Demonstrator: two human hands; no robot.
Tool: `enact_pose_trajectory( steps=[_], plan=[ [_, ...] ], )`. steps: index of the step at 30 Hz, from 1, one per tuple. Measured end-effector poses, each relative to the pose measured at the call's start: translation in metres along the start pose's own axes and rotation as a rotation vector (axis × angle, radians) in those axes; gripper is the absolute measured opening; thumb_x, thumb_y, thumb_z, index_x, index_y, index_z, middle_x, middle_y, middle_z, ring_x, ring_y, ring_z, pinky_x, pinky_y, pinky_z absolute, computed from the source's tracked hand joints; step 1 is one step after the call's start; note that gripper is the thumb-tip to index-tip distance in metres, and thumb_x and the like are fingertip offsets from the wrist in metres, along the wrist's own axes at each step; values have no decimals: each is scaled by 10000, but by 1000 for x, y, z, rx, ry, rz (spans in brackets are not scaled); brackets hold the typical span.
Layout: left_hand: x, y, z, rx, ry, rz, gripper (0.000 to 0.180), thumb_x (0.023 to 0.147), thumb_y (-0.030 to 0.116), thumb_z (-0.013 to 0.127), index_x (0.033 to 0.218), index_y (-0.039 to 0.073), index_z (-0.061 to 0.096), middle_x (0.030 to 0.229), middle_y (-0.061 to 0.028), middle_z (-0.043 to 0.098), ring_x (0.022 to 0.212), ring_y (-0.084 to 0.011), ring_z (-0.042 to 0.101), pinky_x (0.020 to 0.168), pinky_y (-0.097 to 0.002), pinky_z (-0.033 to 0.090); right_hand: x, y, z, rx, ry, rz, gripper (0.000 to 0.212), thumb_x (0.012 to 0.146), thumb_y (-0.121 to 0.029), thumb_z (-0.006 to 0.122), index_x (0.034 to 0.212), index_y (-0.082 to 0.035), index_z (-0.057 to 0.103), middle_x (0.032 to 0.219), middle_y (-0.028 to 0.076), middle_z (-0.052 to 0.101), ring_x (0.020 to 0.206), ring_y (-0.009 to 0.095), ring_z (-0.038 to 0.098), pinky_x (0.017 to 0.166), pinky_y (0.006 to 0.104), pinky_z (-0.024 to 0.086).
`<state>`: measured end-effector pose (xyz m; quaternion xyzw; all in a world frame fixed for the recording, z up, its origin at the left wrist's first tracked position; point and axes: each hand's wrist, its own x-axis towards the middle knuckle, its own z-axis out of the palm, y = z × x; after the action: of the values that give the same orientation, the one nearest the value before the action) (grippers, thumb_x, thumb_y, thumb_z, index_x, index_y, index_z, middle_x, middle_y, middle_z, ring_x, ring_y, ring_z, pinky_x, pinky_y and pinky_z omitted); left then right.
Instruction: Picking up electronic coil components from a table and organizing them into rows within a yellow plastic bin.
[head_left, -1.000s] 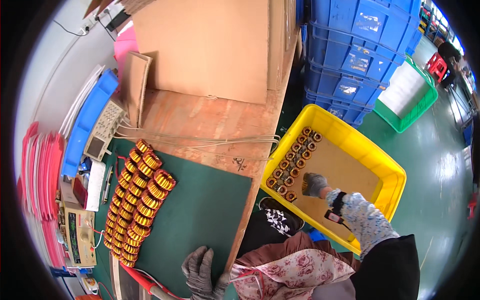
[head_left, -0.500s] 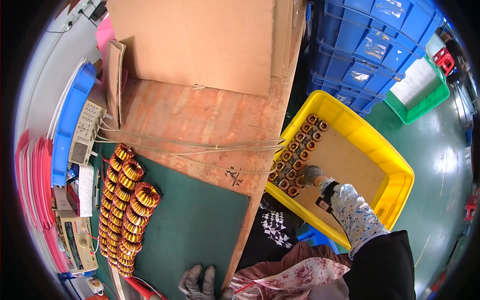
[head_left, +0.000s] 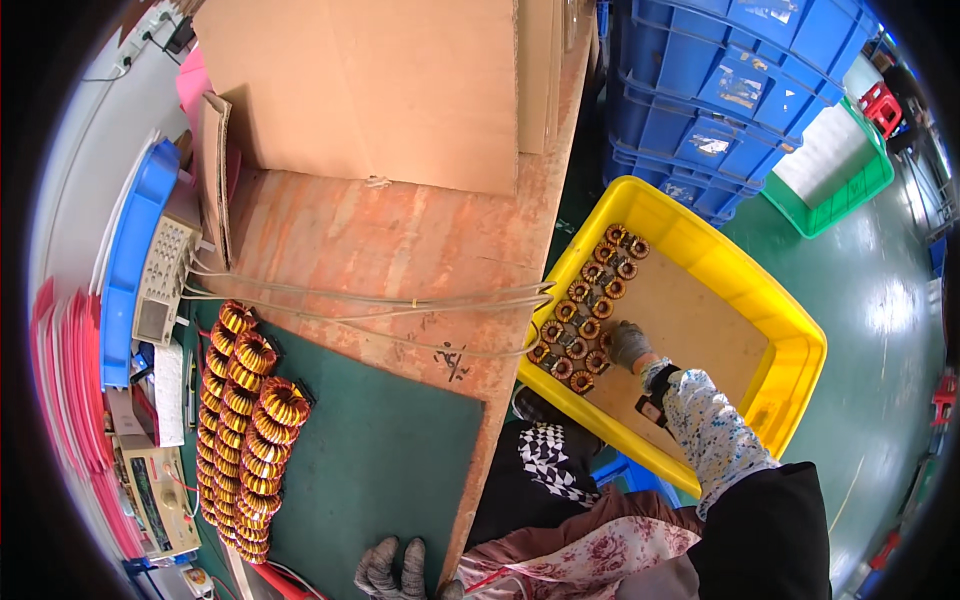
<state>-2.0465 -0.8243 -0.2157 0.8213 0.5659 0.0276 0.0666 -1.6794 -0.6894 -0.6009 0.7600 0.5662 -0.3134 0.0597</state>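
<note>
My right hand [head_left: 630, 346], in a grey glove, reaches into the yellow bin [head_left: 700, 246]. Its fingers curl down around a copper-wound toroidal coil [head_left: 606, 341] at the edge of the packed rows, and they hide part of it. Several more coils [head_left: 589, 327] stand in rows along the bin's left side on a brown sheet. At the bottom, my left hand [head_left: 392, 572], also gloved in grey, rests on the green mat [head_left: 400, 450] with its fingers apart and nothing in them. Long rows of larger-looking coils [head_left: 265, 450] lie on the mat's left part.
Pale cables [head_left: 430, 302] cross the wooden bench [head_left: 370, 235] toward the bin. Cardboard [head_left: 370, 90] stands at the back. Stacked blue crates [head_left: 690, 110] rise behind the bin, with a green crate [head_left: 845, 190] farther right. Beige instruments [head_left: 165, 270] line the left side.
The view has shifted slightly, so the bench and bin sit farther left. My right hand has drawn a little away from the coil rows, uncovering more of them. My left hand has stayed on the mat.
</note>
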Motion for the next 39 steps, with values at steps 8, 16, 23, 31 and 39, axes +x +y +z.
enact_pose_trajectory(
  steps=[8, 16, 23, 31, 39],
  plan=[
    [2, 2, -2, -16, -5, -17, 570, 817, 460, 516, 1219, 57, 489, 1232, -170, 406, 1079, -360, 383, 909, -478, 317, 10, 9, -14, 120, 219, 111, 535, 710, -172, 645, 1185, -41, 436, 1188, 204, 448, 1099, 358, 444, 936, 405, 385],
    [5, 1, -5, 6, -9, -13, 551, 815, 438, 536, 1207, 53, 498, 1219, -166, 417, 1060, -364, 395, 904, -476, 329, 13, 6, -8, 341, 232, 271, 610, 629, -92, 685, 1193, -80, 453, 1204, 184, 434, 1115, 363, 432, 929, 415, 396],
    [2, 2, -4, 3, -8, -13, 545, 816, 427, 538, 1216, 59, 492, 1229, -163, 410, 1062, -363, 394, 900, -476, 333, 12, 25, 0, 331, 295, 124, 538, 633, 8, 640, 1151, -60, 510, 1194, 183, 469, 1080, 357, 474, 894, 371, 424],
    [-1, 1, -5, 5, -3, 9, 558, 826, 455, 506, 1225, 65, 485, 1227, -170, 410, 1059, -370, 395, 901, -480, 323, 24, 57, 84, 863, 209, 305, 449, 736, -210, 640, 1129, -28, 517, 1187, 134, 511, 1034, 239, 527, 843, 330, 434],
    [-3, 0, -5, 8, 0, 8, 558, 818, 451, 516, 1231, 76, 483, 1231, -167, 411, 1061, -368, 399, 898, -478, 325, 8, 34, 89, 880, 57, 403, 325, 820, -286, 565, 930, 17, 609, 839, 130, 633, 742, 250, 607, 630, 349, 463]
  ],
)
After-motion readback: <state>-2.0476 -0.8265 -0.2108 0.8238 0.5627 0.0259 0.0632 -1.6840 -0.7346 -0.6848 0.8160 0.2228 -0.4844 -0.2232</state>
